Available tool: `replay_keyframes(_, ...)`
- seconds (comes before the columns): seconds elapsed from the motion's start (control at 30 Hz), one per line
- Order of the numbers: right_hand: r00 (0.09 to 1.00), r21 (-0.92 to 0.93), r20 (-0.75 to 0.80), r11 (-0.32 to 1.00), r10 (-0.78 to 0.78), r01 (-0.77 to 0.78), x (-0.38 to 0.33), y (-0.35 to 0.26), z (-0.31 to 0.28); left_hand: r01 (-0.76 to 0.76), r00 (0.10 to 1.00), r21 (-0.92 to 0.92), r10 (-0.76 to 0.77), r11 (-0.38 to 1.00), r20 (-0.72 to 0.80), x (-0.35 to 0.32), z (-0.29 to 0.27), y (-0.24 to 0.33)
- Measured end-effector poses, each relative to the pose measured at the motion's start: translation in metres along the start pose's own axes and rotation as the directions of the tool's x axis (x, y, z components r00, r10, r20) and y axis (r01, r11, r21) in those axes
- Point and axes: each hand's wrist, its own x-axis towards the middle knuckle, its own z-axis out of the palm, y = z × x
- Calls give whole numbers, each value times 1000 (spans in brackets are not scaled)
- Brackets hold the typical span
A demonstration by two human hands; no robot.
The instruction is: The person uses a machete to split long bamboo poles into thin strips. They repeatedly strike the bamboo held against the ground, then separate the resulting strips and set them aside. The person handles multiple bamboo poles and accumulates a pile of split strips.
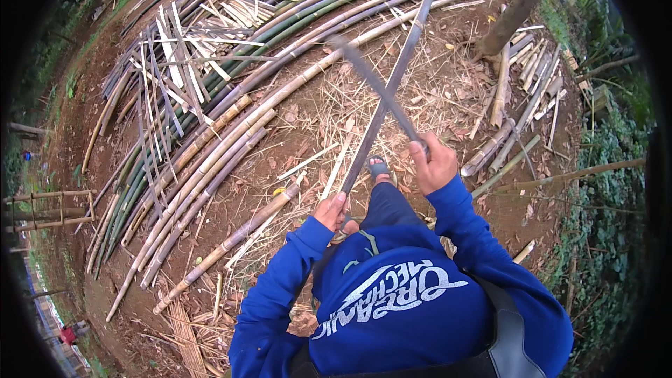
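Observation:
My left hand (pixel 330 211) is closed around the near end of a long, dark bamboo strip (pixel 407 43), which slants away from me to the upper right. In my right hand (pixel 435 163) is the handle of a machete (pixel 400 113), my fingers wrapped round it. Its blade is smeared by motion and points up and to the left. Blade and strip cross in view near the strip's middle; whether they touch, I cannot tell. Below the strip, my sandalled foot (pixel 378 166) stands on the litter-covered ground.
Long bamboo poles (pixel 280 94) lie in a curving row at left and far. Split strips (pixel 175 56) are heaped on them. A tree trunk (pixel 525 3) rises at far right, beside cut bamboo pieces (pixel 535 73). One shorter pole (pixel 231 243) lies left of me.

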Motion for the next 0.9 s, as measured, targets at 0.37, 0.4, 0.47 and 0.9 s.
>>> replay_keyframes(0.37, 916, -439, 255, 807, -308, 394, 10, 20, 5, -257, 904, 627, 412, 735, -114, -27, 30, 13)
replay_keyframes(0.4, 918, -448, 232, 803, -320, 393, 14, 21, 3, -274, 902, 609, 419, 744, -106, -27, 31, 14)
replay_keyframes(0.47, 920, -466, 187, 793, -344, 392, 23, 23, -2, -246, 916, 604, 386, 758, -112, -32, 32, 18)
replay_keyframes(0.9, 992, -494, 123, 868, 13, 50, 76, 47, -32, -134, 952, 564, 265, 815, -156, -71, 1, -29)
